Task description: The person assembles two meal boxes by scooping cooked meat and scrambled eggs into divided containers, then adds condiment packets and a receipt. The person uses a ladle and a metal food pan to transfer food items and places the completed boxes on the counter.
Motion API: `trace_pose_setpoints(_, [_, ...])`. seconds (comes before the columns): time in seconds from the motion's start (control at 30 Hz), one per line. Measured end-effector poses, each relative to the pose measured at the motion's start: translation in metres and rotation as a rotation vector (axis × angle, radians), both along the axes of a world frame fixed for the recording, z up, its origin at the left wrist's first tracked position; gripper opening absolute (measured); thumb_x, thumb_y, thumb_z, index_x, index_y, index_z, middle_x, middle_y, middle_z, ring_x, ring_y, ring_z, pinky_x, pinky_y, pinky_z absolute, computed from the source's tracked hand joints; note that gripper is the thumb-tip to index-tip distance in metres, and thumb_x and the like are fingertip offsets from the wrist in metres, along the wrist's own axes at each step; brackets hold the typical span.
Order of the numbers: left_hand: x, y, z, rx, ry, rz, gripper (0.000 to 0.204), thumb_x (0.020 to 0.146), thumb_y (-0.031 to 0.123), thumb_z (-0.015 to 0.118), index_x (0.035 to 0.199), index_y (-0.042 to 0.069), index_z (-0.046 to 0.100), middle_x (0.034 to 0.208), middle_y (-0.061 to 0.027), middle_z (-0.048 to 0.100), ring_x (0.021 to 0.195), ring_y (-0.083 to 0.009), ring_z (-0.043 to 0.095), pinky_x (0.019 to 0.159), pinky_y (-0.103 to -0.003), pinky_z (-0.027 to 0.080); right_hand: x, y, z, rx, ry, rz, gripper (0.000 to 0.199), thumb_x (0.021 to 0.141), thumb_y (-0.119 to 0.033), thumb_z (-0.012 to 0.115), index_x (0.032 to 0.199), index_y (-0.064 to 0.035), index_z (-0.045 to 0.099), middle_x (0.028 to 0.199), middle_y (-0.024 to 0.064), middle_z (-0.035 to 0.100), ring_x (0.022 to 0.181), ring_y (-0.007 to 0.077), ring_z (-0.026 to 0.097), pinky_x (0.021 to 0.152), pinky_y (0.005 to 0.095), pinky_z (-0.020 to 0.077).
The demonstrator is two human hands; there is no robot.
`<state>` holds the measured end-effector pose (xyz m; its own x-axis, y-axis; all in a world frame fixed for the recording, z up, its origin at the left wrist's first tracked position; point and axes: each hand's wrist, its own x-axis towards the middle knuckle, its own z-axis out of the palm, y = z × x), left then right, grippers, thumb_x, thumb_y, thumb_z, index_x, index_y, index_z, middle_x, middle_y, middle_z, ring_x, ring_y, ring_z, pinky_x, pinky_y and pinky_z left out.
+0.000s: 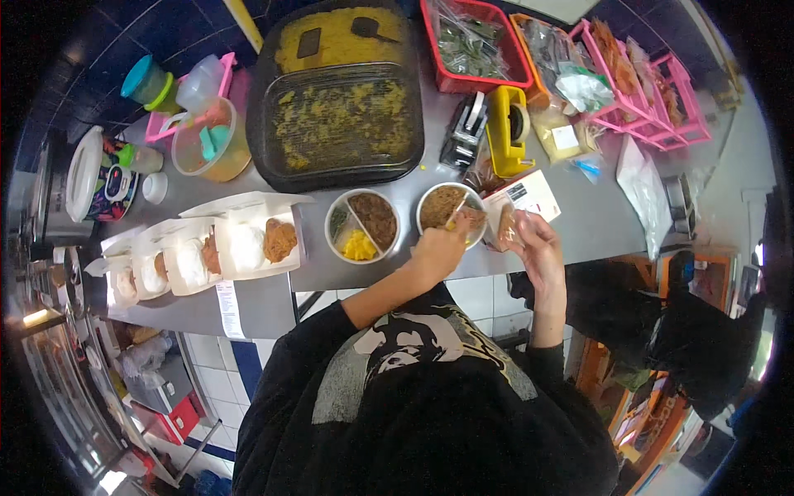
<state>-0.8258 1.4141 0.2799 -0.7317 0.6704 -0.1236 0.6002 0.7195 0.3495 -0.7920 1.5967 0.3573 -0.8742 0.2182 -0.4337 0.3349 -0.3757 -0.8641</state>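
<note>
My left hand (441,250) reaches over the right round divided bowl (420,217), its fingers closed at the bowl's inner side; whatever they pinch is too small to make out. Brown shredded food (442,202) fills one compartment there. Just right of this bowl, my right hand (542,248) grips a small clear packet (506,229) with brownish contents between thumb and fingers. A second divided bowl (332,240) sits to the left, holding dark brown meat (374,217), yellow chunks (358,245) and something green. Behind the packet lies a white box (538,194).
Several open white cartons (186,277) with rice and brown fried pieces line the left. A large black tray (256,124) of yellow food stands behind the bowls. Nearby are a yellow tape dispenser (501,136), a red basket (447,81), a pink basket (624,116) and a clear tub (240,157).
</note>
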Motion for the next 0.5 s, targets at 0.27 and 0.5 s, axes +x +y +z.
trace_pose_setpoints(0.27, [0.039,-0.105,0.070,0.436,-0.366,0.164,0.046,0.086,0.029,0.057,0.124,0.005,0.047,0.121,-0.0180,0.051,0.088,-0.0335,0.063,0.077,-0.041,0.051,-0.070,-0.101,-0.011,-0.114,0.093,0.615,0.030,0.093,-0.013,0.054,0.113,0.0095,0.057,0.112,0.0157,0.062,0.102,0.0229,0.061,0.090,0.0350,0.0502])
trace_pose_setpoints(0.5, [0.083,-0.220,0.084,0.937,-0.629,0.676,0.038,0.090,0.012,0.048,0.127,0.006,0.040,0.113,-0.0095,0.047,0.109,-0.0209,0.046,0.094,-0.034,0.038,-0.062,-0.226,-0.100,1.243,0.781,0.544,0.010,0.084,-0.014,0.057,0.087,-0.0057,0.062,0.087,0.0111,0.062,0.080,0.0264,0.062,0.071,0.0360,0.0510])
